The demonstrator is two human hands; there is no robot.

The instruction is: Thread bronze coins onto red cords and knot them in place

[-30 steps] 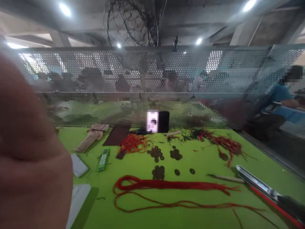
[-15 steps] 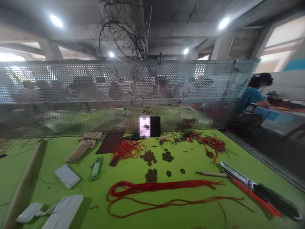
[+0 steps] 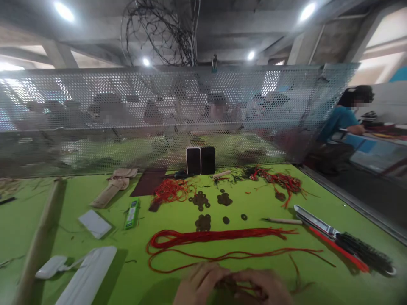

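At the bottom edge of the head view, my left hand [image 3: 202, 281] and my right hand [image 3: 262, 286] come together with bent fingers. Between them is a dark bundle of reddish-brown cord [image 3: 244, 292], blurred and partly covered by the fingers, so its exact form is hidden. Just beyond my hands a thin red cord [image 3: 222, 256] lies in a long loop. Behind that stretches a thicker hank of red cord [image 3: 216, 236]. Dark round coin-like discs with holes [image 3: 202, 222] lie grouped farther back, and two single discs [image 3: 226, 220] sit to their right.
A thin wooden-handled tool [image 3: 282, 220] and a long cutter-like tool [image 3: 318, 222] lie right. Left are a white power strip [image 3: 89, 275], a white card [image 3: 95, 223] and a green box [image 3: 132, 214]. A perforated metal screen [image 3: 127, 114] borders the back; a person [image 3: 337, 120] sits right.
Both my hands have come into view at the bottom, with cord between them. The view has tilted slightly down, and the phone's lit screen at the back is now dark.
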